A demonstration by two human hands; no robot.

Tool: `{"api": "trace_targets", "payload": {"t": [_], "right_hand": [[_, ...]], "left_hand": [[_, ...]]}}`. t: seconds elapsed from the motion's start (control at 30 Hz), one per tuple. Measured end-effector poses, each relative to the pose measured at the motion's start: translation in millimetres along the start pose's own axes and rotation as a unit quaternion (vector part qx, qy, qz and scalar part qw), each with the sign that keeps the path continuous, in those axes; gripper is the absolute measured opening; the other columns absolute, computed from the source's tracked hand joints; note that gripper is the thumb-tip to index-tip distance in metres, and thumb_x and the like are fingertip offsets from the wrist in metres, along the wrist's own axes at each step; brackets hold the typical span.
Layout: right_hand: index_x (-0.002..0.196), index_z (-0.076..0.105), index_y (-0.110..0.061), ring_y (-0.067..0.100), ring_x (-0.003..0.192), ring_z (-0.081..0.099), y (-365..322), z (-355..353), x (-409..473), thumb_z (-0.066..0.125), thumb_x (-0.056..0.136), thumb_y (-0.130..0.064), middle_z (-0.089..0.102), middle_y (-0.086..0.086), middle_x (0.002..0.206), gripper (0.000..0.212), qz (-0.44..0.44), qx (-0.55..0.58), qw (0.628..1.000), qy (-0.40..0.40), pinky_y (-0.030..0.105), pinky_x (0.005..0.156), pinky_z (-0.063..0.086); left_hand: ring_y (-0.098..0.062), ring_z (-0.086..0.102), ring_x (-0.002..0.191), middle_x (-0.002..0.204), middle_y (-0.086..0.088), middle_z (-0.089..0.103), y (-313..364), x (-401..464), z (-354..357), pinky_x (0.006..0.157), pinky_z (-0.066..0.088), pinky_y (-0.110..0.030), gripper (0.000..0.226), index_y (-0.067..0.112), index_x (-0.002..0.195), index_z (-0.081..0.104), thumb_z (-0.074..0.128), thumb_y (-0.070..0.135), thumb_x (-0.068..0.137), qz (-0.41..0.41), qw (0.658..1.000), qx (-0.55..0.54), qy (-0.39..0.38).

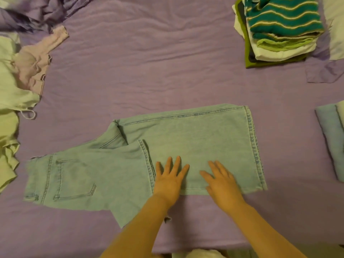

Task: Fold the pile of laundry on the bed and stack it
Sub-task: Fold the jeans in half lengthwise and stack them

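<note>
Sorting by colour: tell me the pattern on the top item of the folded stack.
Teal with wavy white stripes, on the top garment of the folded stack; the head view shows it.

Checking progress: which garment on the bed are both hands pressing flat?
The light denim jeans, under left hand and right hand; other clothes lie untouched.

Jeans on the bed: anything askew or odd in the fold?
Slightly. The jeans are folded unevenly: the leg section under both flat hands, left and right, lies square, but the waist-and-pocket half angles off to the left and a corner pokes out below. The folded stack leans a bit. No damage seen.
</note>
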State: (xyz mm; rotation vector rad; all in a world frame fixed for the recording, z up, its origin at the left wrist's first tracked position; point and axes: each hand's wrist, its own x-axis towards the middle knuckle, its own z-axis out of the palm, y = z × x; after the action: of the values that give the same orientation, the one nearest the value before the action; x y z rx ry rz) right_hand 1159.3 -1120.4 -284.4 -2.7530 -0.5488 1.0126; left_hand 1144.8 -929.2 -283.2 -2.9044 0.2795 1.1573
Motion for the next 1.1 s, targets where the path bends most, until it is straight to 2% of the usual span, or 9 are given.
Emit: {"api": "trace_targets", "payload": {"t": [0.1,0.23,0.3,0.43,0.57,0.7,0.8,0.87,1.1], "right_hand": [[0.147,0.029,-0.035,0.026,0.147,-0.006,-45.0,3.5,13.4,0.046,0.097,-0.029,0.002,0.004,0.160,0.053,-0.100,0.007,0.994,-0.039,0.040,0.117,-0.001],[0.142,0.040,-0.035,0.023,0.147,-0.004,-88.5,7.4,31.3,0.041,0.098,-0.038,0.008,0.002,0.160,0.044,-0.086,0.026,0.996,-0.029,0.036,0.117,0.004],[0.140,0.042,-0.031,0.017,0.145,0.008,-112.3,8.8,36.0,0.036,0.099,-0.042,0.020,-0.003,0.157,0.043,-0.078,0.045,0.996,-0.024,0.029,0.115,0.012],[0.143,0.036,-0.025,0.016,0.127,0.038,-156.7,16.6,31.7,0.029,0.098,-0.053,0.047,-0.004,0.139,0.053,-0.004,0.086,0.996,0.012,0.026,0.103,0.028],[0.151,0.015,-0.023,0.019,0.125,0.040,-176.1,26.0,23.5,0.040,0.097,-0.047,0.045,-0.001,0.138,0.065,0.059,0.133,0.989,0.009,0.028,0.100,0.036],[0.152,0.011,-0.022,0.018,0.128,0.046,-178.6,24.1,18.8,0.050,0.096,-0.029,0.041,-0.002,0.145,0.069,0.128,0.276,0.952,0.012,0.030,0.097,0.043],[0.148,0.025,-0.017,0.019,0.124,0.047,-172.7,19.0,10.7,0.048,0.097,-0.023,0.040,0.002,0.144,0.056,0.157,0.351,0.922,0.053,0.028,0.093,0.042],[0.138,0.043,-0.015,0.022,0.110,0.054,-159.9,9.9,4.3,0.048,0.097,-0.022,0.046,0.005,0.133,0.042,0.171,0.368,0.907,0.111,0.033,0.085,0.045],[0.125,0.053,-0.016,0.027,0.099,0.060,-49.7,-28.7,-9.9,0.046,0.099,-0.026,0.062,0.005,0.116,0.029,0.235,0.371,0.864,0.247,0.035,0.073,0.045]], "left_hand": [[-0.036,-0.019,0.144,0.159,-0.005,-0.017,-31.1,-5.0,-0.8,0.104,-0.025,-0.061,0.067,0.033,0.151,-0.008,0.037,0.033,0.101,0.013,0.999,0.052,0.007],[-0.036,-0.015,0.145,0.161,-0.008,-0.006,-74.0,-19.7,-4.8,0.103,-0.027,-0.059,0.058,0.028,0.152,0.009,0.032,0.040,0.101,0.013,0.998,0.049,0.035],[-0.037,-0.009,0.146,0.160,-0.011,0.000,-96.4,-27.7,-7.3,0.106,-0.023,-0.058,0.052,0.025,0.152,0.017,0.030,0.033,0.102,0.011,0.995,0.022,0.093],[-0.036,-0.011,0.146,0.159,-0.018,-0.006,-143.0,-19.2,-24.0,0.113,-0.014,-0.056,0.067,0.021,0.153,-0.004,0.036,0.009,0.100,-0.057,0.986,0.013,0.155],[-0.032,0.016,0.144,0.142,-0.016,0.041,-165.5,4.1,-45.6,0.114,-0.004,-0.058,0.070,0.014,0.152,0.008,0.047,0.007,0.095,-0.035,0.992,0.044,0.114],[-0.032,0.048,0.118,0.117,-0.010,0.057,-159.3,8.9,-56.8,0.117,0.014,-0.048,0.054,0.012,0.144,0.032,0.049,0.006,0.093,-0.008,0.991,0.031,0.128],[-0.032,0.056,0.096,0.103,-0.011,0.057,-152.9,12.7,-77.9,0.086,0.043,-0.037,0.018,0.008,0.106,0.059,0.046,0.016,0.098,-0.008,0.983,-0.119,0.140],[-0.030,0.051,0.081,0.090,-0.009,0.049,-142.8,16.8,-100.5,0.071,0.042,-0.037,0.017,0.009,0.085,0.052,0.050,0.020,0.098,0.013,0.965,-0.210,0.156],[-0.033,0.052,0.083,0.090,-0.015,0.058,-39.1,68.9,-176.7,0.062,0.029,-0.035,0.017,0.012,0.090,0.048,0.042,0.023,0.102,0.120,0.949,-0.225,0.187]]}}
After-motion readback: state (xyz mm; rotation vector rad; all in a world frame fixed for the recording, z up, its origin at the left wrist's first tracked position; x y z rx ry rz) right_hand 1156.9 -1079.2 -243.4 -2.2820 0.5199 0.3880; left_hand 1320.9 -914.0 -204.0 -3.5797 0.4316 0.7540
